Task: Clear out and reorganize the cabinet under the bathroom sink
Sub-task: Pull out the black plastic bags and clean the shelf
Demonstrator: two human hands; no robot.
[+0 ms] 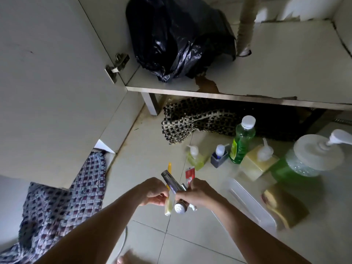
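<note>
Chrome sprayer (pixel 174 184), a hand-shower type w/ a round perforated white face at its near end, is held over the tiled floor (pixel 144 149) in front of the open cabinet (pixel 285 69). Right hand (pixel 198 193) grips it around the neck, fingers curled tight; a white-and-red tube (pixel 190 175) sits behind that hand, partly hidden. Left hand (pixel 152 189) pinches a yellow stick-like item (pixel 168 195) between thumb and fingers, its pale lower end poking out below; can't tell what it is.

Cabinet shelf holds a black bag (pixel 179 37), crumpled, at the left back, next to a pale pipe (pixel 245 25) cut off by the top edge. Shelf front edge is chipped w/ a brown stain.

On the floor to the right: small yellow-green pump bottle (pixel 195 158), blue-capped bottle in a grey holder (pixel 219 156), tall green bottle (pixel 242 141), yellow box w/ pump (pixel 257 162), big green pump jar (pixel 308 159), clear tray (pixel 247 201), and a gold-brown pad (pixel 283 206), blurred. Dark woven mat (pixel 209 119) runs under the cabinet, far end lost in shadow. Checked cloth (pixel 57 202) lies at left, cut off by the frame.
</note>
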